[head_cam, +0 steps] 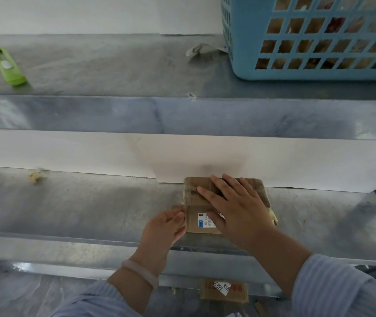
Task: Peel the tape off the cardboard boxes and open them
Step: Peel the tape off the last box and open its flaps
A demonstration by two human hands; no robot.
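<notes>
The right hand (pixel 235 209) lies flat, fingers spread, on the cardboard box (pixel 196 193) on the lower metal shelf (pixel 90 202) — the left hand (pixel 164 227) pinches tape (pixel 187 197) at its left edge. Its barcode label (pixel 204 220) is unreadable; below, a second box (pixel 237 294) is tagged "8391".

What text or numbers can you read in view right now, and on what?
"8391", handwritten on the white slip on the lower cardboard box; beside it "839", rest unclear.
Red print on that box: too blurred.
White label on the upper cardboard box, partly under the right hand: too blurred.
Tape pinched by the left hand: no text.
</notes>
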